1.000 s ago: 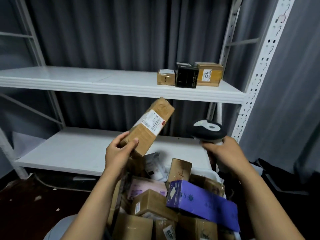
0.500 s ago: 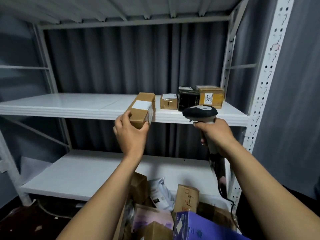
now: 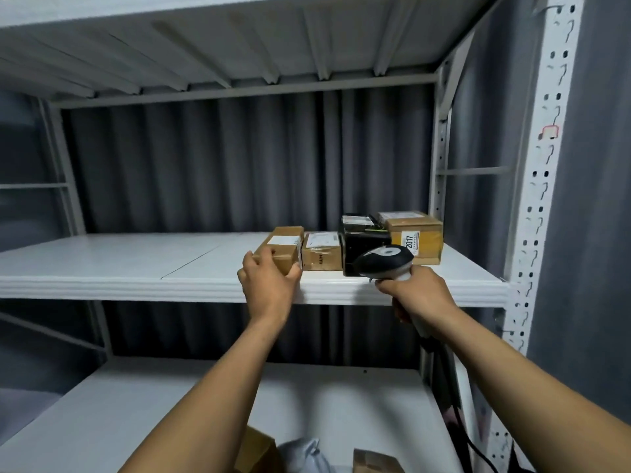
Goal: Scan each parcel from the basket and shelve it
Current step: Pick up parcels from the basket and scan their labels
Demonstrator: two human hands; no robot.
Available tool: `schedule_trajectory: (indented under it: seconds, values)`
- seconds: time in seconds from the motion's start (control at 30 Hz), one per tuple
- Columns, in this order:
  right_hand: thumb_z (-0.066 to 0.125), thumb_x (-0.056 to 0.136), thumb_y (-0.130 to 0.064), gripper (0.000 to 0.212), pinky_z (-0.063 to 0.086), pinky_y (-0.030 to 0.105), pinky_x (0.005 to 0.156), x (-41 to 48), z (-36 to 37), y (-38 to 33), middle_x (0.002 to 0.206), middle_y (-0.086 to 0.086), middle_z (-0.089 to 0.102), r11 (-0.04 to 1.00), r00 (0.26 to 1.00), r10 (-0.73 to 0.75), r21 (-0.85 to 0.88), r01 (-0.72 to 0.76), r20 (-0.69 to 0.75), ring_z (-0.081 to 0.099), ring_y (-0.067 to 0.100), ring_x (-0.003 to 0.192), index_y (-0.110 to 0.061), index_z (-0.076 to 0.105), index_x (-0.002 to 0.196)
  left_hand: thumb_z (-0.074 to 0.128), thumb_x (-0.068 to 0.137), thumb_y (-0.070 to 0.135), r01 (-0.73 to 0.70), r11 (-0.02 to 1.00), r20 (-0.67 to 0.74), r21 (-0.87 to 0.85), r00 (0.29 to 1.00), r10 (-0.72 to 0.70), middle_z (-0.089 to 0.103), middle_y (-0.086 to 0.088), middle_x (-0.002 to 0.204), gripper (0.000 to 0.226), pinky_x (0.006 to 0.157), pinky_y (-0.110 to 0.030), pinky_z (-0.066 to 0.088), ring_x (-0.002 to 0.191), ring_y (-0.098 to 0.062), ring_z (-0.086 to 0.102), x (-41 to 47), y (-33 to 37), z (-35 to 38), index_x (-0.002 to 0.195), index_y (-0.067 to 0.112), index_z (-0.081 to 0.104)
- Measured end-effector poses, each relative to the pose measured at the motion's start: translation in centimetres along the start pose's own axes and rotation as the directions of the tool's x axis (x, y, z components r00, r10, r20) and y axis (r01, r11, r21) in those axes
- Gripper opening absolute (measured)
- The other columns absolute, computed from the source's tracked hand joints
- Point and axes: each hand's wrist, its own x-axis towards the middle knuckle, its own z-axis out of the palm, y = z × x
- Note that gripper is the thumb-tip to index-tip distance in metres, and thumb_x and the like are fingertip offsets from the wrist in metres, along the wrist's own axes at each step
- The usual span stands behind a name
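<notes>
Both curled, left hand (image 3: 269,288) gripping parcel (image 3: 284,246), right hand (image 3: 420,297) seemingly wrapping scanner (image 3: 382,261)

shelf (image 3: 136,264) bare leftward, row of parcels (image 3: 358,247) crowding its right end

We note the white middle shelf (image 3: 136,268) carries four parcels in a close row near its right end. From left: long brown box (image 3: 285,245), small brown box (image 3: 321,250), black box (image 3: 362,244), brown box labelled 2017 (image 3: 418,238).
</notes>
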Motion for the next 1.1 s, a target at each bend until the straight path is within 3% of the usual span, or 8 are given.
schedule_trajectory:
  seconds: [0.33, 0.7, 0.87, 1.1]
  values:
    - [0.071, 0.079, -0.022, 0.018, 0.043, 0.029, 0.047, 6.7, 2.9, 0.6, 0.066, 0.009, 0.061, 0.990, 0.996, 0.057, 0.130, -0.047, -0.072, 0.052, 0.022, 0.044, -0.006, 0.065, 0.083, 0.070, 0.084, 0.041, -0.007, 1.000, 0.122, 0.023, 0.992, 0.004, 0.048, -0.016, 0.130, 0.056, 0.101, -0.037, 0.037, 0.121, -0.033, 0.042, 6.4, -0.7, 5.3, 0.131, 0.017, 0.051]
    - [0.072, 0.079, -0.025, 0.020, 0.045, 0.029, 0.049, 8.0, 3.2, 0.3, 0.078, 0.011, 0.067, 1.000, 0.998, 0.023, 0.007, -0.023, -0.064, 0.057, 0.023, 0.048, -0.008, 0.066, 0.086, 0.070, 0.084, 0.043, -0.036, 0.995, 0.306, 0.097, 0.952, 0.005, 0.037, -0.018, 0.136, 0.065, 0.106, -0.047, 0.038, 0.124, -0.037, 0.042, 9.0, -1.3, 6.5, 0.139, 0.024, 0.041]
    - [0.072, 0.080, -0.022, 0.017, 0.045, 0.030, 0.049, 5.7, 2.2, -0.2, 0.064, 0.010, 0.062, 0.997, 0.998, 0.019, 0.076, -0.014, -0.061, 0.054, 0.024, 0.046, -0.008, 0.063, 0.074, 0.073, 0.082, 0.041, -0.140, 0.955, 0.360, 0.261, 0.932, 0.039, 0.019, -0.020, 0.151, 0.076, 0.108, -0.049, 0.035, 0.132, -0.041, 0.031, 7.3, -1.1, 3.9, 0.145, 0.025, 0.033]
    - [0.071, 0.080, -0.026, 0.018, 0.045, 0.028, 0.055, -2.0, 1.8, 0.8, 0.056, 0.005, 0.060, 0.999, 0.998, 0.043, -0.016, -0.042, 0.055, 0.056, 0.024, 0.045, -0.013, 0.062, 0.073, 0.058, 0.093, 0.039, -0.319, 0.845, 0.451, 0.430, 0.886, 0.104, 0.013, -0.018, 0.157, 0.055, 0.109, -0.046, 0.032, 0.141, -0.037, 0.019, 1.5, -1.4, -2.0, 0.140, 0.016, 0.044]
